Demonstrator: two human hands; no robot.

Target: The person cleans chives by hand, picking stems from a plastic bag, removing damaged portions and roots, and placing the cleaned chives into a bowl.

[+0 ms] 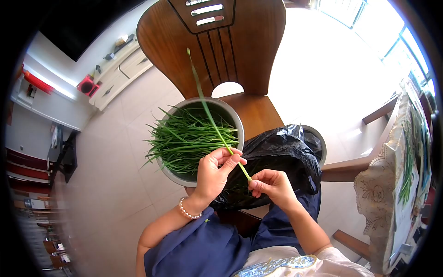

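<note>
A long green chive stem (203, 94) with a small bud at its far tip slants across the front of me. My left hand (214, 170) is closed, pinching the stem partway along between thumb and fingers. At its lower end my right hand (273, 185) is closed too, with thumb and forefinger on the tip. Beyond my left hand, a grey metal basin (236, 121) holds a heap of cut green chives (191, 141). A black plastic bag (281, 147) lies open beneath and beyond my right hand, its contents mostly in shadow.
A wooden chair (256, 41) faces me, its seat beside the basin. Part of a grey round bin (317, 138) shows behind the bag. To the right, a table with a lace cloth (374, 198) bears more green stems (408, 161). A low white cabinet (113, 87) stands far left.
</note>
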